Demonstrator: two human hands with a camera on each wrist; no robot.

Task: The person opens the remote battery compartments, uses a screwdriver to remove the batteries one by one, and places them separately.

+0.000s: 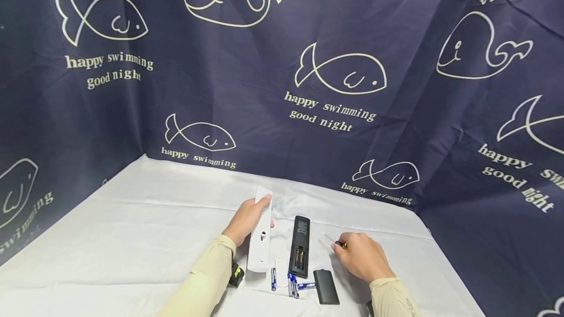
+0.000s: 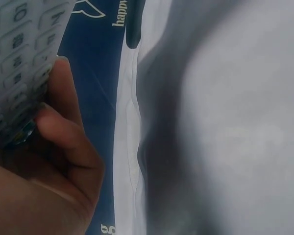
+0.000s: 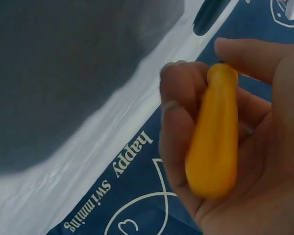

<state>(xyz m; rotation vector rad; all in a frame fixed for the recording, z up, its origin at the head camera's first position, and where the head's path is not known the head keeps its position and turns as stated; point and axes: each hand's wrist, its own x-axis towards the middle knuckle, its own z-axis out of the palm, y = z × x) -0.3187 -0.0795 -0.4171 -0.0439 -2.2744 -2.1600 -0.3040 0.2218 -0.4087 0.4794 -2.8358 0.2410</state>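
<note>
My left hand point(image 1: 246, 219) grips a long white remote control point(image 1: 259, 246), tilted, with its back showing in the head view. Its rows of buttons face the left wrist camera, and fingers point(image 2: 71, 132) curl round its edge. In my right hand point(image 1: 363, 257) is a screwdriver with a yellow handle point(image 3: 214, 142) lying along the curled fingers. Its thin shaft point(image 1: 328, 237) points left toward a black remote control point(image 1: 301, 231). That remote lies face down, its battery compartment point(image 1: 299, 260) uncovered with batteries inside.
Several blue batteries point(image 1: 293, 285) lie at the near end of the black remote. A black battery cover point(image 1: 326, 287) is to their right, and a small white cover point(image 1: 281, 273) is to their left. Behind the white-covered table point(image 1: 145, 238) hangs a dark blue curtain point(image 1: 264, 82).
</note>
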